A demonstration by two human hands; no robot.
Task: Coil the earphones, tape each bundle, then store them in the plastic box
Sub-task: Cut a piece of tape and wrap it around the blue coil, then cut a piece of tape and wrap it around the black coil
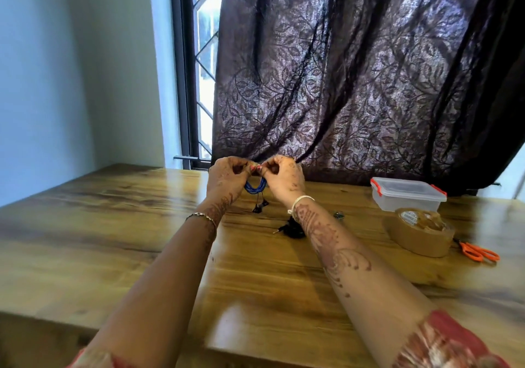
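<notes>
I hold the blue earphones (254, 188) up above the table (113, 225), toward its far edge. My left hand (227, 177) and right hand (281, 178) both have their fingers curled in, and each pinches the top of the coiled bundle from its own side, so the loops sag between them. The dark earbuds (260, 205) dangle under the coil, close to the wood. A black earphone tangle (294, 229) lies on the table just beside my right wrist. The plastic box (406, 194), lid on, sits near the far right corner. The brown tape roll (420, 232) rests just in front of it, and the orange scissors (480, 252) lie at the right edge.
</notes>
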